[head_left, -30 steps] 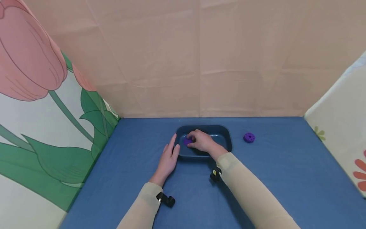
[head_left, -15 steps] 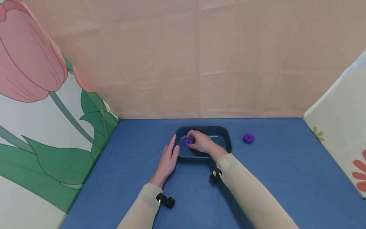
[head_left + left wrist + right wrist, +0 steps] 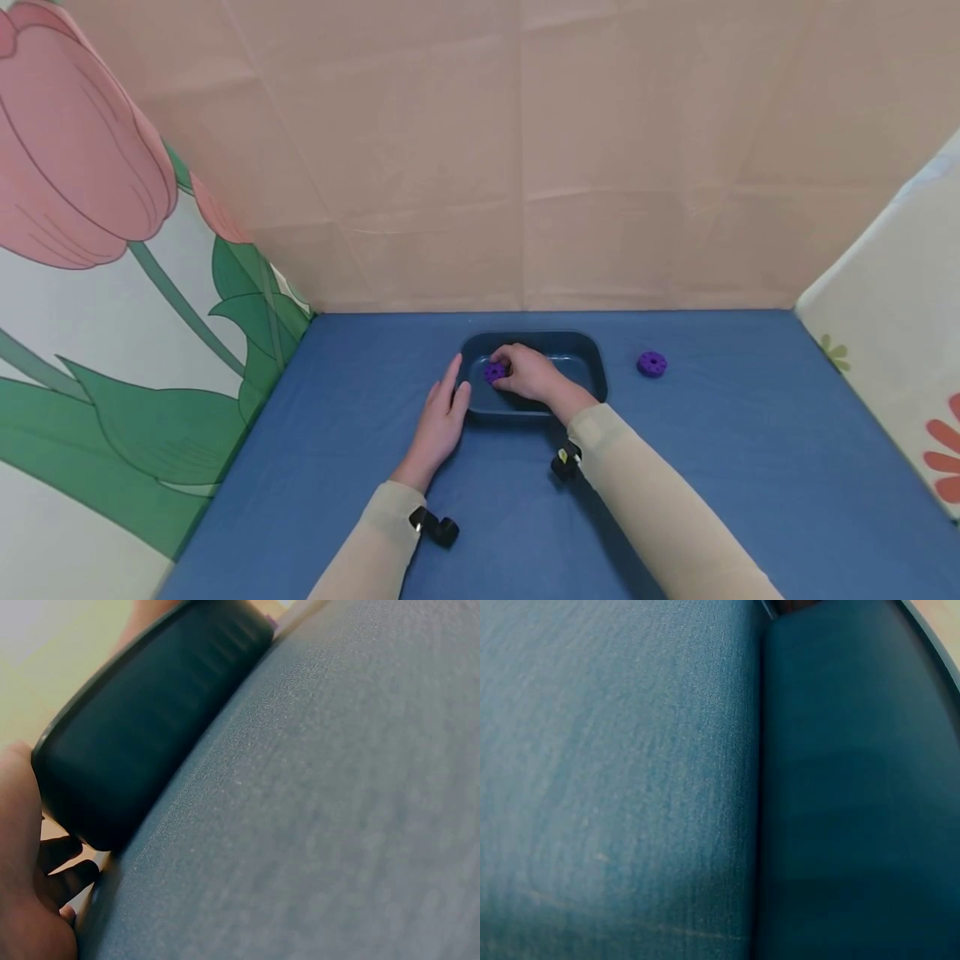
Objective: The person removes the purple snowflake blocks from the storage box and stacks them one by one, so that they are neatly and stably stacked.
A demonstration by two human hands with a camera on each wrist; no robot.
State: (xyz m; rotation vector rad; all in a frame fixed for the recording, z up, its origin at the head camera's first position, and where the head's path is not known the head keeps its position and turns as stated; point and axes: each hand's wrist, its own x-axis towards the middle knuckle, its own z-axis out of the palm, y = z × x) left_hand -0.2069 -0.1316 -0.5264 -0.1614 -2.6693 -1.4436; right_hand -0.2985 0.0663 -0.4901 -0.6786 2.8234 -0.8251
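In the head view a dark blue rectangular tray sits near the back of the table. My right hand reaches into it, thumb and fingers pinching a purple round disc with holes at the tray's left end. My left hand lies along the tray's left side with its fingers straight, right at the rim. The left wrist view shows the left hand against the tray's outer wall. Only the tray's side wall and the cloth fill the right wrist view; the right hand is hidden there.
A second purple disc with holes lies on the blue cloth to the right of the tray. A beige backdrop rises behind the table. Flower-printed panels stand at both sides.
The purple disc in the right hand was blurred a second ago; now its holed face shows clearly. Both hands and the tray have stayed in nearly the same place.
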